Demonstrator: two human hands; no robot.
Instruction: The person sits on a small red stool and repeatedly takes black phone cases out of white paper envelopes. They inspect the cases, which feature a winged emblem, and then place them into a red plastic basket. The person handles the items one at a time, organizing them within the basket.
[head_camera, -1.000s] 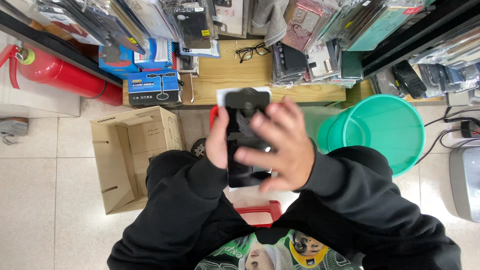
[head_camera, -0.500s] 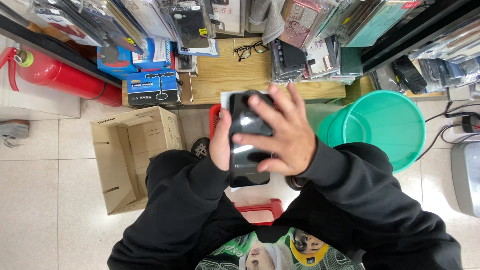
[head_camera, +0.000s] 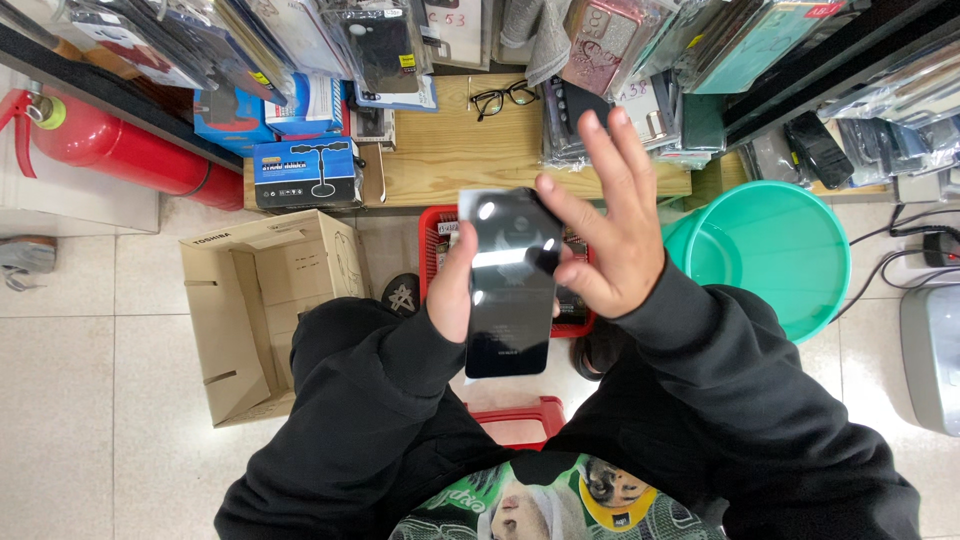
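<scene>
Phone (head_camera: 508, 290): a black, glossy slab with rounded corners, long side running away from the person; bright light spots glint on its upper half, and faint small markings sit low on its face.
Sheet: a thin pale sheet (head_camera: 470, 198) shows at the phone's top left corner, its edge sticking out past the black face.
Left hand (head_camera: 452, 290): clasps the phone along its left edge, thumb side against the rim; the fingers go behind the phone and are hidden.
Right hand (head_camera: 605, 235): thumb tip pressed on the phone's upper right part; the other fingers (head_camera: 600, 150) are spread and raised, released from the phone.
Where: the phone is held in the air between both hands, above the lap.
Basket (head_camera: 436, 235): red, just beyond the left hand, mostly hidden behind the phone.
Bucket (head_camera: 780, 245): teal, to the right of the right hand.
Box (head_camera: 255, 300): open cardboard, on the floor to the left of the left hand.
Shelf (head_camera: 450, 150): wooden, beyond the fingertips, with glasses (head_camera: 503, 97) and packaged cases lying on it.
Extinguisher (head_camera: 120, 150): red, lying far left.
</scene>
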